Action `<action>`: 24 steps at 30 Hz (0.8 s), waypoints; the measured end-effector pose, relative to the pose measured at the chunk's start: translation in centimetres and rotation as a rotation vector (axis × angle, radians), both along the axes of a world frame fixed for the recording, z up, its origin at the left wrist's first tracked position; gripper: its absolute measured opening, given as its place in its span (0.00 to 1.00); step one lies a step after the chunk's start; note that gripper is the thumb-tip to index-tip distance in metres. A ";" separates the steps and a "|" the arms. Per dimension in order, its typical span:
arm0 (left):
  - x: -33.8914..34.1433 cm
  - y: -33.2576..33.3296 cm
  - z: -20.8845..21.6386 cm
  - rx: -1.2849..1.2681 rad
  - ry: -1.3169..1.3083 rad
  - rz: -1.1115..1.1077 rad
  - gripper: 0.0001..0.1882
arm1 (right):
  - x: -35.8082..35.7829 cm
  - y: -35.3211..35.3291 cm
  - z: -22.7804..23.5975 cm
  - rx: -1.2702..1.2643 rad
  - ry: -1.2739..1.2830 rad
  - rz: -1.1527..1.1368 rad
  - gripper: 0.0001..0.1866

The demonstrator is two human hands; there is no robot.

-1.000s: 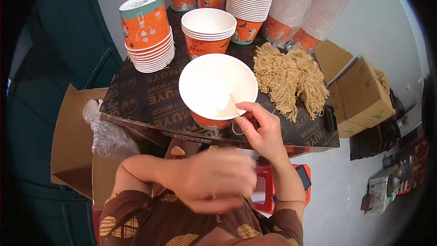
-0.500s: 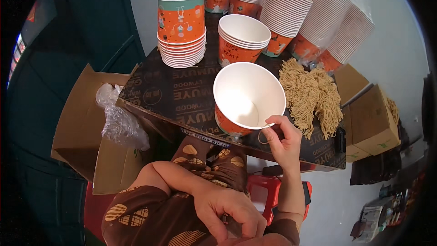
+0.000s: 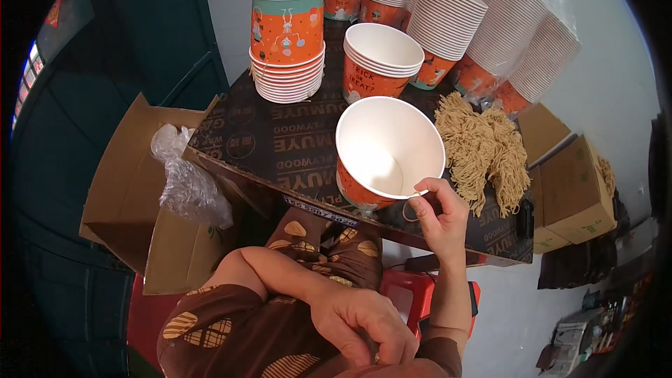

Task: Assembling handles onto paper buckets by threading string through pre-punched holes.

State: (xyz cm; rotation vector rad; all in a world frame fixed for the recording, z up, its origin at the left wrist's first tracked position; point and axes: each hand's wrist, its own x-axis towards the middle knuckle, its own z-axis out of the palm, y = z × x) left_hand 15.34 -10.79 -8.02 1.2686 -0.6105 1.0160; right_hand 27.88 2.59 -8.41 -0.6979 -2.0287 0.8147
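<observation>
A white-lined orange paper bucket (image 3: 388, 143) tilts toward me over the table's near edge. At its near right rim, my right hand (image 3: 444, 217) has thumb and index finger closed in a pinch. From that pinch a thin loop of tan cord (image 3: 407, 218) hangs just outside the bucket. My left hand (image 3: 364, 322) is held low against my body, its fingers curled in. Whatever may be between those fingers is hidden. A thick bundle of tan cords (image 3: 479, 154) lies on the table right of the bucket.
Inverted buckets (image 3: 288, 42) are stacked at the back left of the dark plywood table (image 3: 294, 140). Upright nested buckets (image 3: 381, 63) stand beyond the tilted one, with taller stacks (image 3: 448, 31) behind. An open carton (image 3: 119, 196) with crumpled clear plastic (image 3: 192, 189) sits left; another carton (image 3: 577, 189) right.
The whole view has shifted slightly, so things sit a little farther right. Both hands keep nearly the same pose, and the right pinch stays on the bucket rim.
</observation>
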 end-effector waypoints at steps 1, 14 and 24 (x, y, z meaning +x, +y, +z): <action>0.0 0.0 -0.1 0.002 0.008 0.005 0.16 | 0.0 0.1 0.0 0.020 0.002 -0.005 0.08; -4.4 1.8 3.3 0.173 0.268 0.227 0.10 | 0.4 0.2 0.2 0.040 -0.011 0.031 0.18; -9.9 7.6 8.4 0.529 1.029 1.626 0.18 | 1.5 0.0 0.1 -0.014 0.004 0.056 0.31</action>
